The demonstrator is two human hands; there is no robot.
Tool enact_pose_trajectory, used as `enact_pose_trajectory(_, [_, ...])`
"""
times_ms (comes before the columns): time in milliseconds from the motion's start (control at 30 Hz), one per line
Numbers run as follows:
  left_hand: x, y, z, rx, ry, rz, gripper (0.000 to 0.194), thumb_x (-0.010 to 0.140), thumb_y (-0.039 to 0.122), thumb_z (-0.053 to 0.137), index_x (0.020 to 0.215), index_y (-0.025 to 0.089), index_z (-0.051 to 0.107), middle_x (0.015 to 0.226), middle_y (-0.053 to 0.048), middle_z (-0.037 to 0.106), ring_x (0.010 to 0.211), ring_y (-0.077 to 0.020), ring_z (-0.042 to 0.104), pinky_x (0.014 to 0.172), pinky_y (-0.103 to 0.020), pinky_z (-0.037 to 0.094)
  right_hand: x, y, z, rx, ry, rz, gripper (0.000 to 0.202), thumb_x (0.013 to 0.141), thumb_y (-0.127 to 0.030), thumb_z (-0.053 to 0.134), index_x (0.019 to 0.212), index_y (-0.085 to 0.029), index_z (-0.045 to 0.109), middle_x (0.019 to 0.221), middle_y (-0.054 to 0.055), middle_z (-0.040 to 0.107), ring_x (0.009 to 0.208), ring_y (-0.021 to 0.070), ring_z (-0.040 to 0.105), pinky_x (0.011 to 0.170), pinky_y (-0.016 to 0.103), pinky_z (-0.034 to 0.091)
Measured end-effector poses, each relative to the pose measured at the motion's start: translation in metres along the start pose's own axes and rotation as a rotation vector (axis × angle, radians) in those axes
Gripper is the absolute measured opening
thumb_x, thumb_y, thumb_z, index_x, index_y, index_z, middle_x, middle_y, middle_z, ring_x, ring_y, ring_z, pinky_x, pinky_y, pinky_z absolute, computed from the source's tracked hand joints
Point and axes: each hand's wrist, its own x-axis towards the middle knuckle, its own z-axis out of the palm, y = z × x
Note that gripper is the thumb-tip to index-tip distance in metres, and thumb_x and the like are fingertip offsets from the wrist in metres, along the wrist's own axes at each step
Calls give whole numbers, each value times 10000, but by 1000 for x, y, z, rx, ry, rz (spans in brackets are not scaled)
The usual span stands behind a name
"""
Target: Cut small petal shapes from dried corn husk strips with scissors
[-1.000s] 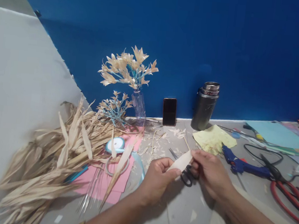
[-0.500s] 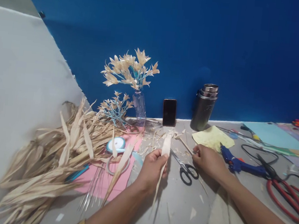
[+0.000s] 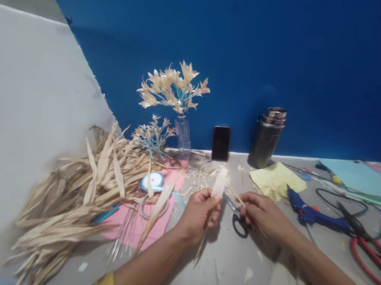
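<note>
Between the thumb and fingers of my left hand is a pale strip of corn husk, its broad end up and a thin tail hanging below. My right hand pinches a thin wooden stick, which points up and left toward the husk strip without touching it. Black-handled scissors lie on the table between the hands, partly covered by my right fingers. Small husk scraps are strewn around the scissors' tips.
Dried husks are heaped left, beside pink paper and a ribbon roll. Husk flowers stand in a clear bottle. A phone, flask, blue glue gun and red-handled shears occupy the back and right.
My right hand has picked the stick up off the table and brought it closer to my left hand. The left still holds the husk strip. The view has shifted slightly.
</note>
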Motion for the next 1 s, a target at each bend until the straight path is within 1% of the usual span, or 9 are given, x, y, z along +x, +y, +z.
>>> enact_pose_trajectory(100, [-2,0,1,134,61,16,351,739,426,743,699,183,494,561,49,485,412,-41,344,394,-184,189,-10,-9,11,253,-189,-51,214,775,-183,460,904,-198,631,690,-10,624,529,136,534,481,234,378])
enact_pose_trajectory(167, [-5,0,2,244,96,57,354,752,435,738,668,178,509,512,54,450,414,-45,338,405,-191,208,-16,-17,14,300,-202,-82,123,842,-255,506,795,-200,606,649,-24,577,537,125,487,497,231,351])
enact_pose_trajectory(233, [-7,0,4,329,85,80,344,760,429,735,651,174,531,486,54,439,415,-51,342,417,-200,230,-19,-21,16,258,-152,-110,307,902,-409,530,676,-202,544,597,-32,521,545,126,449,514,239,331])
enact_pose_trajectory(300, [-10,0,7,384,44,66,324,767,409,727,641,173,546,486,42,467,416,-60,358,425,-208,243,-19,-20,19,231,-153,-132,473,926,-558,486,619,-200,513,565,-30,484,543,130,429,522,249,316])
enact_pose_trajectory(433, [-14,-1,12,441,-19,39,248,797,319,676,631,176,559,500,16,516,436,-80,389,457,-228,277,-19,-15,25,213,-190,-92,660,936,-690,358,553,-188,546,486,-24,435,481,127,389,498,265,267])
enact_pose_trajectory(567, [-17,1,11,486,-67,127,183,811,271,650,663,169,620,594,-25,576,544,-121,472,552,-256,357,-22,-16,24,271,-157,-63,679,901,-718,421,473,-197,496,429,-47,341,446,111,327,479,265,207])
enact_pose_trajectory(700, [-20,7,10,558,-134,262,180,833,284,636,690,173,639,693,-46,606,673,-159,513,658,-278,389,-26,-22,22,470,-234,11,688,894,-718,443,429,-212,427,382,-76,256,396,91,230,454,270,143])
enact_pose_trajectory(867, [-26,21,14,620,-183,292,211,843,272,612,656,184,570,647,-1,518,633,-136,436,627,-261,349,-29,-22,19,702,-351,55,684,916,-660,482,401,-219,387,364,-78,240,374,87,196,445,276,114])
enact_pose_trajectory(1000, [-27,30,12,610,-240,280,255,830,297,626,629,179,521,613,28,451,604,-107,386,579,-236,307,-27,-17,-6,840,-375,64,678,917,-629,508,394,-218,377,371,-70,218,379,87,197,431,265,128])
